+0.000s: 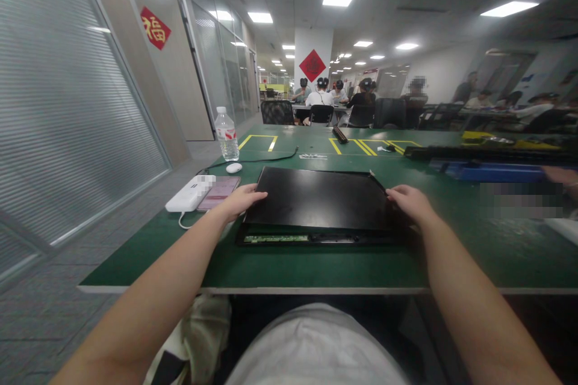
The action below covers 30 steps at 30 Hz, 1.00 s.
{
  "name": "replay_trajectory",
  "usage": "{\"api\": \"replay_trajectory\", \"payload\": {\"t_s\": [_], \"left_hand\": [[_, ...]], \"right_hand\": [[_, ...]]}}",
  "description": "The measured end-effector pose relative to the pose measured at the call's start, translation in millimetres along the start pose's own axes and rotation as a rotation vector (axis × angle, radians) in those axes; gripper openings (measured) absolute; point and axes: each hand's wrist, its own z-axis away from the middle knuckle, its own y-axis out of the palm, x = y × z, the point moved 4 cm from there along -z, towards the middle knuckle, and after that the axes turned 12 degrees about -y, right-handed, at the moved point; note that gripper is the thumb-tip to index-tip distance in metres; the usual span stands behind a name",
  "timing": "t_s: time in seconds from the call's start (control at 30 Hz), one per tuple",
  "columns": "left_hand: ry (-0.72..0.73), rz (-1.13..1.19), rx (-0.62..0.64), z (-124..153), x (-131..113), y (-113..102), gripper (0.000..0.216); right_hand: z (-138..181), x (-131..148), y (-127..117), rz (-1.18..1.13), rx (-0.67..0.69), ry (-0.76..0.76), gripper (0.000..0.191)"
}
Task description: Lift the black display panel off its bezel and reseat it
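Note:
A flat black display panel [320,195] lies in front of me, its near edge slightly above a black frame [352,239]. Along the frame's near side a green circuit board strip [275,239] is exposed. My left hand [242,200] grips the panel's left edge, thumb on the top face. At the opposite edge my right hand [410,201] pinches the panel's right side. The fingers beneath the panel are hidden on both sides.
Left of the panel are a white power bank [187,194], a phone [220,192], a white oval case [233,167] and a water bottle [226,135]. A co-worker's hand [562,177] and a long blue piece [492,170] are at right on the green table [316,271].

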Motion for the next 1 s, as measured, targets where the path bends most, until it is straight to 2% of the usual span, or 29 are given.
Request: {"api": "replay_trajectory", "payload": {"t_s": [0.3,0.67,0.87,1.0], "left_hand": [[-0.029,0.027,-0.035,-4,1,-2,0.036],[-0.041,0.104,-0.042,-10,3,-4,0.037],[-0.043,0.153,-0.062,-9,4,-4,0.054],[-0.037,0.143,-0.066,-10,4,-5,0.057]], "right_hand": [[0,-1,0,0.057,0.019,-0.021,0.017],[0,0,0,0.079,0.114,0.045,0.027],[1,0,0,0.055,0.101,0.046,0.026],[1,-1,0,0.058,0.106,0.050,0.026]]}}
